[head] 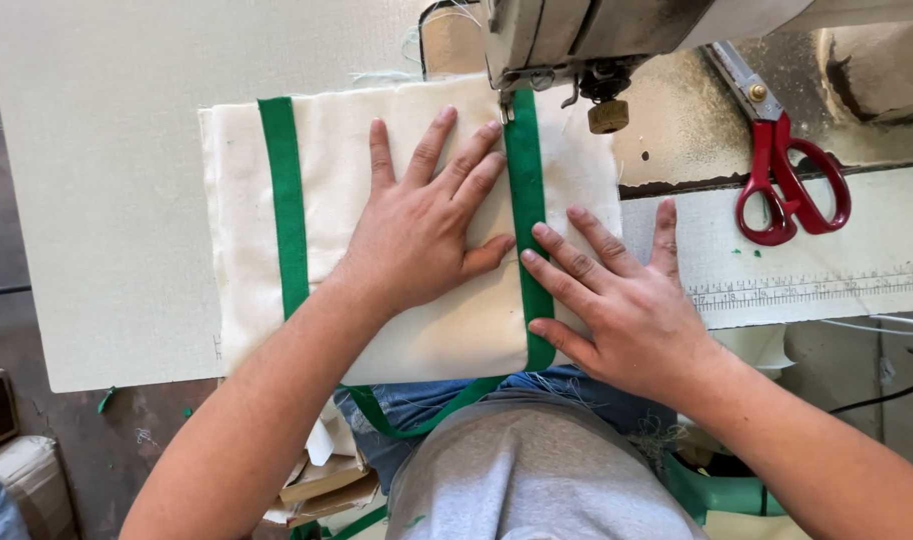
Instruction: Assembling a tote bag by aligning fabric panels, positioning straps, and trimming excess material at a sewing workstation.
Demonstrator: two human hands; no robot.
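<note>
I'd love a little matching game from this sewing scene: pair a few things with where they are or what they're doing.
Things:
1. red-handled scissors
2. left hand
3. right hand
4. green fabric strap

States:
A. fingers on the strap under the needle
B. flat on cream canvas cloth
C. lying right of the machine
D. sewn near the cloth's left edge

Pairs: 1-C, 2-B, 3-A, 4-D

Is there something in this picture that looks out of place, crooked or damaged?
Nothing stands out. Both green straps lie straight on the cream fabric, with the left hand and right hand flat. Only loose threads hang near the machine head.
</note>
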